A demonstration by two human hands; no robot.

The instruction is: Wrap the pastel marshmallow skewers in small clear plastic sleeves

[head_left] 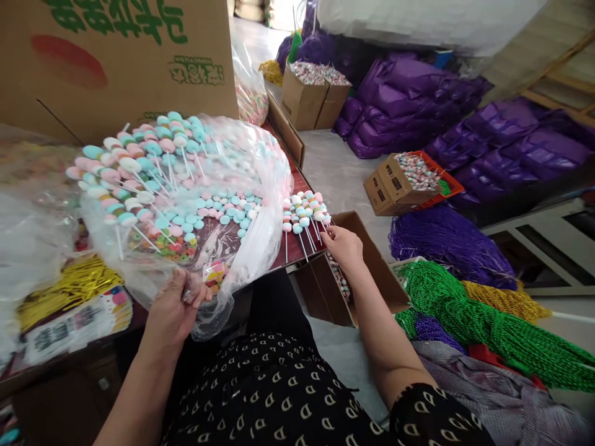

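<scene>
My left hand is closed on clear plastic film at the table's front edge. The film seems to belong to a small clear packet with a colourful print and gummy candies showing. My right hand pinches the stick end of a marshmallow skewer at the right of a small group of marshmallow skewers on the table corner. A large clear plastic bag lies open on the table, holding a heap of pastel marshmallow skewers, loose marshmallow discs and ring-shaped gummies.
Below my right hand stands an open carton with wrapped candies. Gold twist ties and printed cards lie left. A large cardboard box stands behind. Green cord bundles, purple bags and a filled carton are on the right.
</scene>
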